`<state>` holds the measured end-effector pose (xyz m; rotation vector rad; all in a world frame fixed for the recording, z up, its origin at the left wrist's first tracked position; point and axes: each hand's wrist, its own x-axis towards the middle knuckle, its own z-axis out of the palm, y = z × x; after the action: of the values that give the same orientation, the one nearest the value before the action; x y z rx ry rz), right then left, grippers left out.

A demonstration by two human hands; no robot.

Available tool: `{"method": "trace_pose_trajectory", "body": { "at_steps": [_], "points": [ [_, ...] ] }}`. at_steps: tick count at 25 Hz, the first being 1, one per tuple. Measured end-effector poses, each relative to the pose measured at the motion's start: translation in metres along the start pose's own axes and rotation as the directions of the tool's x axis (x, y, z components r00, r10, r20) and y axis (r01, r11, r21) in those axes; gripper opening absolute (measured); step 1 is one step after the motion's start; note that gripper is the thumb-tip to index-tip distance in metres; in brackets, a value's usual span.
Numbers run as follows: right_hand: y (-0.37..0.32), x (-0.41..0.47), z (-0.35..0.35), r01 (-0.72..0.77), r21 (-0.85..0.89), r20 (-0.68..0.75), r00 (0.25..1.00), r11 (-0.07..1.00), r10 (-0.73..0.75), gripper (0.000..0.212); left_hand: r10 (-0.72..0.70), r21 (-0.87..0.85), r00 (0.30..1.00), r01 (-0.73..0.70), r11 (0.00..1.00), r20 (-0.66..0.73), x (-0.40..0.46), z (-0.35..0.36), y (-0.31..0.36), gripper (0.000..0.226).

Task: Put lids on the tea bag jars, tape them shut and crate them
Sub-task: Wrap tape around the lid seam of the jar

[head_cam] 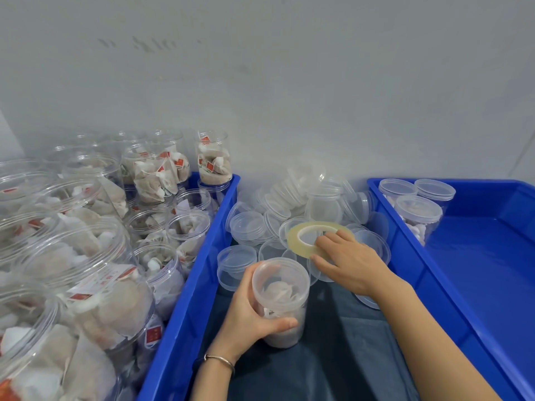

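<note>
Lidded jar held at lower centre, tape roll under the other hand.

The left hand (249, 311) wraps its fingers round the tea bag jar (282, 302), lid on, upright on the dark surface (341, 357). The right hand (347, 261) pinches the tape roll (301, 241) atop loose lids (249, 227), between two blue crates (185, 314).

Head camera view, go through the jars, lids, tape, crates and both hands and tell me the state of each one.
jar in hand: lidded, upright, not yet taped
left hand: grips that jar
right hand: fingers on the tape roll
tape roll: lying flat on the loose lids
loose lids: heaped, unused
left crate: packed with open, filled jars
open jars: no lids
right crate: holds three lidded jars
crated jars: lidded, upright
</note>
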<state>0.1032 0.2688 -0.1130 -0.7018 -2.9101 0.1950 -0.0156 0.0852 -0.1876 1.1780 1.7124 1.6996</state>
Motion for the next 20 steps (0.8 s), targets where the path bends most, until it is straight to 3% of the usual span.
{"method": "trace_pose_trajectory", "body": {
  "at_steps": [7, 10, 14, 18, 20],
  "points": [
    [-0.009, 0.013, -0.002, 0.133, -0.046, 0.09, 0.988, 0.99, -0.128, 0.033, -0.058, 0.022, 0.991, 0.056, 0.998, 0.117, 0.004, -0.008, 0.013, 0.089],
    [-0.01, 0.014, -0.001, 0.155, 0.014, 0.118, 0.981, 0.988, -0.156, 0.032, -0.184, 0.232, 0.971, 0.146, 0.962, 0.151, 0.008, -0.015, 0.028, 0.094],
    [-0.006, 0.008, 0.001, 0.14, 0.066, 0.093, 0.985, 0.988, -0.146, 0.026, -0.293, 0.588, 0.951, 0.184, 0.788, 0.096, 0.011, -0.009, 0.062, 0.115],
    [-0.005, 0.002, 0.004, 0.117, 0.058, 0.052, 0.991, 0.991, -0.121, 0.028, -0.466, 0.895, 0.884, 0.183, 0.406, 0.03, 0.024, 0.031, 0.083, 0.099],
    [-0.004, -0.001, 0.006, 0.099, 0.091, 0.033, 0.994, 0.991, -0.102, 0.029, -0.434, 0.911, 0.899, 0.221, 0.349, -0.052, 0.034, 0.054, 0.093, 0.074]
  ]
}}
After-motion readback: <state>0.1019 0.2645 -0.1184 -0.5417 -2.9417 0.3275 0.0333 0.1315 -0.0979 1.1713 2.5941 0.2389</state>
